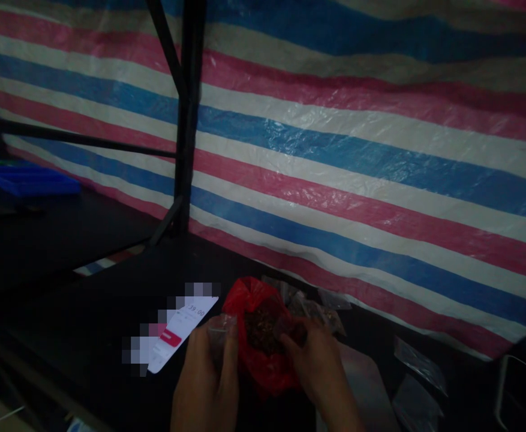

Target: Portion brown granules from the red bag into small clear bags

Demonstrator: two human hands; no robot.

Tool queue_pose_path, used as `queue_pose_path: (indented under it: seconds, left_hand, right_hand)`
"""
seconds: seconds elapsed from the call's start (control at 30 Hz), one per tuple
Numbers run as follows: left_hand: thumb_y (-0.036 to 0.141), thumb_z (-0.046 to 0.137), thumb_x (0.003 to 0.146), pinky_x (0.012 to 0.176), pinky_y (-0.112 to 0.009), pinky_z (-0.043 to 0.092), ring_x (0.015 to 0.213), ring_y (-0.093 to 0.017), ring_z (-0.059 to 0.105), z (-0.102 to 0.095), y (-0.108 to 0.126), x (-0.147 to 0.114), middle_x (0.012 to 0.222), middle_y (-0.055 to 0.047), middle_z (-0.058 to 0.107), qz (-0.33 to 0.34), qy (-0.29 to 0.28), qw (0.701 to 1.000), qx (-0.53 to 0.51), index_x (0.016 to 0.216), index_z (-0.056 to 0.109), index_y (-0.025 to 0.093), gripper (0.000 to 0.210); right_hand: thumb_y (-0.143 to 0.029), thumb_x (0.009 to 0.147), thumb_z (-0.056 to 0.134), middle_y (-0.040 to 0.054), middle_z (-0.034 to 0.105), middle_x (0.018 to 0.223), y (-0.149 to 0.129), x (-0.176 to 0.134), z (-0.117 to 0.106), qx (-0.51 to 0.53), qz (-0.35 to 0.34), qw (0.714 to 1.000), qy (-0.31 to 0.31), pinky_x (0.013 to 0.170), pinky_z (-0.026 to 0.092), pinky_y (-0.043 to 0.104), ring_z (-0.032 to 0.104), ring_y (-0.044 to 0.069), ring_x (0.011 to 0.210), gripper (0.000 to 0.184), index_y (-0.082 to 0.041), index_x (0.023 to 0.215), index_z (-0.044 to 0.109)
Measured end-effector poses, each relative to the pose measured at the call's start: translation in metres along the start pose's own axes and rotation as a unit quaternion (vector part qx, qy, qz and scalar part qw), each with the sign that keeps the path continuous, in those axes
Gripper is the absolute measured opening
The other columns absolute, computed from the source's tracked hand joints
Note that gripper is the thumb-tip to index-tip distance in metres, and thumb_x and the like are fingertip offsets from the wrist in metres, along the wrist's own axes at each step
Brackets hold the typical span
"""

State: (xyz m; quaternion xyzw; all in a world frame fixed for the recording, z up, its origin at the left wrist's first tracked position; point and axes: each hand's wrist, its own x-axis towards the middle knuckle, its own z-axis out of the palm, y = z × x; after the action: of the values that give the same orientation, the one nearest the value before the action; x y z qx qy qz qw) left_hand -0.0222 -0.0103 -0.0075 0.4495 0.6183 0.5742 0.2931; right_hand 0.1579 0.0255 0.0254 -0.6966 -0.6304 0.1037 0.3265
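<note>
My left hand (pixel 206 375) pinches a small clear plastic bag (pixel 221 329) by its upper part, left of a red plastic bag (pixel 241 294). The red bag stands open, its rim rolled out around a brown, grainy heap of small bits (pixel 263 330). At the right side of that opening is my right hand (pixel 319 357), thumb and fingers closed together over the heap. A small, faintly see-through thing shows at its fingertips, too dark to name. Beneath the right forearm lies a flat grey object (pixel 366 384), partly covered.
A lit phone (pixel 179 336) lies left of my hands. Several small clear bags (pixel 314 309) are behind the red bag, and more clear bags (pixel 420 363) lie at right. A black frame post (pixel 186 132) rises before a striped sheet (pixel 357 162). Blue trays (pixel 33 180) sit far left.
</note>
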Motion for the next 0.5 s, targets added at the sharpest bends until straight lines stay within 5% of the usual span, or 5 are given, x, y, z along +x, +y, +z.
queue_pose_path:
  seconds: [0.13, 0.33, 0.5]
  left_hand:
    - [0.076, 0.045, 0.092, 0.078, -0.049, 0.061, 0.098, -0.036, 0.075, 0.004, -0.001, 0.005, 0.117, -0.015, 0.069, 0.008, -0.026, 0.998, 0.055, 0.113, 0.066, 0.024, 0.06]
    - [0.069, 0.051, 0.091, 0.088, -0.053, 0.057, 0.1, -0.037, 0.073, 0.009, 0.008, 0.016, 0.108, -0.013, 0.071, -0.014, -0.093, 0.994, 0.055, 0.111, 0.063, 0.025, 0.05]
    - [0.052, 0.062, 0.083, 0.092, -0.057, 0.053, 0.104, -0.039, 0.069, 0.011, 0.003, 0.028, 0.107, -0.012, 0.07, 0.033, -0.034, 0.997, 0.057, 0.108, 0.063, 0.025, 0.037]
  right_hand:
    - [-0.013, 0.077, 0.074, 0.01, 0.075, 0.117, -0.019, -0.004, 0.012, -0.018, -0.042, 0.999, 0.01, 0.1, 0.046, 0.049, 0.063, 0.038, 0.116, 0.031, -0.026, 0.104, 0.078]
    - [-0.015, 0.089, 0.064, 0.0066, 0.073, 0.121, -0.03, -0.012, 0.018, 0.031, -0.079, 0.995, -0.059, 0.101, 0.044, 0.042, 0.06, 0.031, 0.117, 0.03, -0.029, 0.114, 0.076]
    - [0.006, 0.078, 0.052, 0.0079, 0.076, 0.123, -0.033, 0.007, 0.008, -0.09, -0.128, 0.985, -0.071, 0.108, 0.038, 0.045, 0.061, 0.033, 0.123, 0.051, -0.022, 0.111, 0.077]
